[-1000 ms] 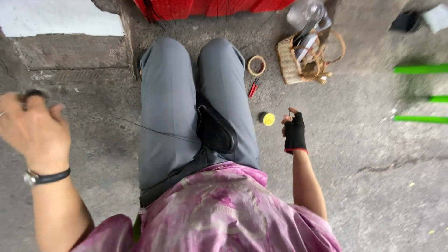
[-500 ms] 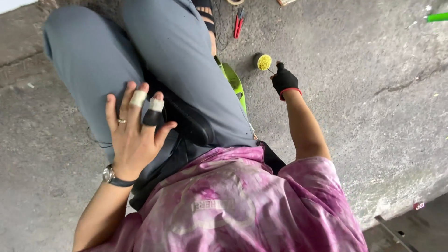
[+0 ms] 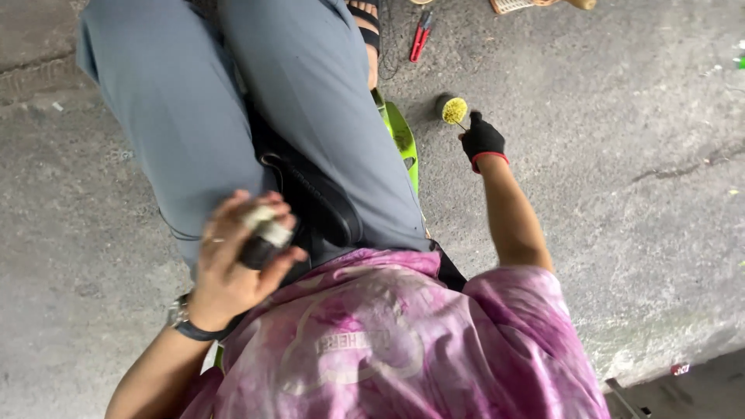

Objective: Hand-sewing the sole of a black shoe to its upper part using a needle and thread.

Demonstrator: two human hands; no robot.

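Note:
I sit with grey trousers (image 3: pixel 194 116) on a green stool (image 3: pixel 402 141), and a black pouch (image 3: pixel 330 213) lies on my lap. My left hand (image 3: pixel 233 271) is blurred, with white tape on its curled fingertips. It hovers at the near end of the pouch, and I cannot tell whether it holds anything. It wears a ring, and a dark watch (image 3: pixel 182 318) sits on the wrist. My right hand (image 3: pixel 483 140), in a black glove, reaches down to the concrete floor. It pinches a thin stick whose tip touches a small round pot with yellow contents (image 3: pixel 453 109).
Red-handled cutters (image 3: pixel 420 43) lie on the floor beyond my sandalled foot (image 3: pixel 365 31). The edge of a woven basket (image 3: pixel 512 5) shows at the top. A crack (image 3: pixel 683 167) runs across the concrete at right, and a step edge drops off at bottom right.
My left hand came from out at the left onto my lap and has now curled its fingers by the pouch. My gloved right hand stays at the yellow pot while the view tilts down.

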